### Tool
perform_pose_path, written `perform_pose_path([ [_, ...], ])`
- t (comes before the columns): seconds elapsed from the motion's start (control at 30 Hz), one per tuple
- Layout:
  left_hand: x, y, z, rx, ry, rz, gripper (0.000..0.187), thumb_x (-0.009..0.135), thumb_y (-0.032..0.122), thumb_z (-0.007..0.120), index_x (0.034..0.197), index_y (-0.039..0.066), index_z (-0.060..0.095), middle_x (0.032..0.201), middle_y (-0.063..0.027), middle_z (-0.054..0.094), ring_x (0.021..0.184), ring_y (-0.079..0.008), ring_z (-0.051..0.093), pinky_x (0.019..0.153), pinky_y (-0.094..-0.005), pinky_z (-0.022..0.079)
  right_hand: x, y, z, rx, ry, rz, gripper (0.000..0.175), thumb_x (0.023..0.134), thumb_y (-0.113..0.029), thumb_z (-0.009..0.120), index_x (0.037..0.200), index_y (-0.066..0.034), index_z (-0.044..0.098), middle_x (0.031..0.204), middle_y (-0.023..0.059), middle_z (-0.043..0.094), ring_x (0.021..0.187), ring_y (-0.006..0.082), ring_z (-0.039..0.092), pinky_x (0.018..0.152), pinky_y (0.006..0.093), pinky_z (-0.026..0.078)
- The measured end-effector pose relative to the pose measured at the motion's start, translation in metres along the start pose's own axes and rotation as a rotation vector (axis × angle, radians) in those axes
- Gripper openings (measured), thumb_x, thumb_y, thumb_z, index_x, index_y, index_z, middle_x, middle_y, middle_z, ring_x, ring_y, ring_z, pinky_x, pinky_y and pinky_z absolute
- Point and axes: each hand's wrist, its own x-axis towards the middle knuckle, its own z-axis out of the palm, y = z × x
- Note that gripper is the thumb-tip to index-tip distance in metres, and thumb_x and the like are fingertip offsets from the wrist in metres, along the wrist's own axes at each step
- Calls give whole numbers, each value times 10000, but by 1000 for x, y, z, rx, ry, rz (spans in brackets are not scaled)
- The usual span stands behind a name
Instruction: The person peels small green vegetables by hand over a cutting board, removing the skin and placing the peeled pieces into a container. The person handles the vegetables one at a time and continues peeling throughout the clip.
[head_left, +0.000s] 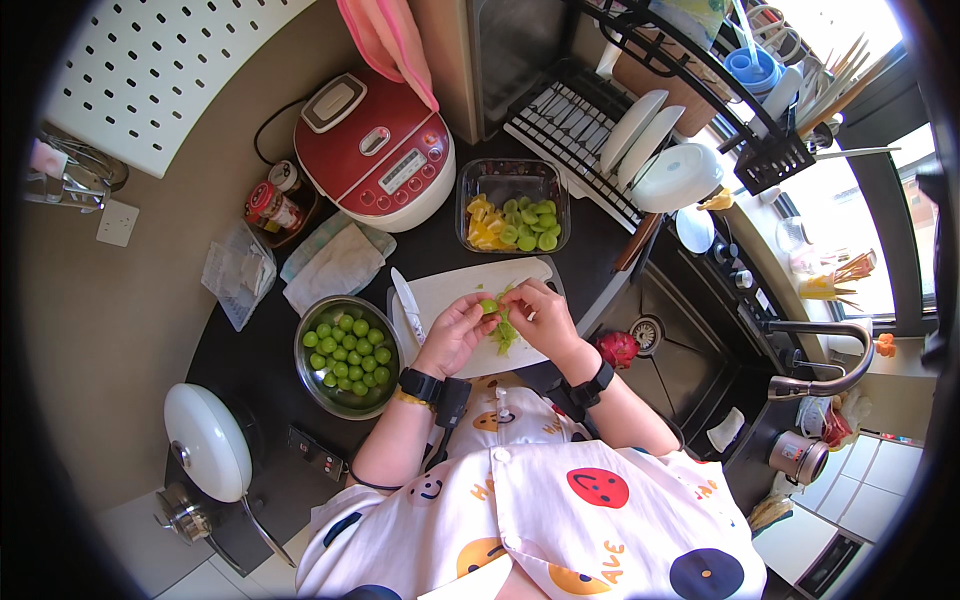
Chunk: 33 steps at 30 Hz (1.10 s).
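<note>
A green grape (489, 307) is pinched between the thumb and fingers of my left hand (459, 334). My right hand (541, 315) has its fingertips curled together at the grape's right side; whether they grip its skin is too small to tell. Below both hands, pale green grape peels (504, 337) lie heaped on a white cutting board (457, 289). A knife (407, 300) with a white blade rests along the board's left edge. Left of it, a steel bowl (303, 375) holds several whole green grapes (349, 352). Beyond the board, a clear glass container (514, 166) holds peeled grapes (532, 223) and orange fruit pieces (486, 225).
A red rice cooker (375, 150) stands at the back, near folded cloths (337, 262). To the right are a dish rack (570, 127) and a sink (675, 382) with a dragon fruit (617, 349). A lidded white pan (208, 442) sits at left.
</note>
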Motion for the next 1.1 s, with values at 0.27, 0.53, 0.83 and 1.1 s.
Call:
perform_pose_path([
  [0.27, 2, -2, 2, -26, -8, 65, 324, 989, 138, 550, 1275, -9, 506, 1187, -131, 592, 1099, -213, 590, 1005, -327, 470, 1, -10, -2, 2, -19, -51, 116, 840, -65, 694, 948, -22, 695, 845, 110, 623, 678, 226, 636, 620, 306, 516],
  [0.53, 4, -8, 4, 88, 33, 142, 304, 983, 120, 559, 1259, -3, 523, 1193, -114, 587, 1106, -206, 586, 1003, -337, 472, 2, -2, 2, 28, 7, -61, 99, 828, -20, 704, 923, 3, 696, 822, 83, 618, 650, 159, 617, 592, 269, 496],
  [0.83, 5, -10, 8, 139, 30, 146, 285, 1001, 152, 537, 1245, 6, 535, 1201, -92, 585, 1074, -176, 595, 972, -327, 489, 3, -5, 5, -43, 70, -9, 80, 806, -28, 697, 870, 13, 675, 786, 75, 606, 619, 152, 601, 577, 264, 492],
  [1.1, 7, -4, 14, 66, 32, 113, 296, 1019, 220, 506, 1240, 28, 548, 1119, -85, 619, 1035, -171, 603, 933, -303, 488, 0, 0, 6, 81, 42, 135, 104, 802, -59, 695, 858, 23, 665, 775, 80, 597, 618, 154, 596, 581, 266, 484],
])
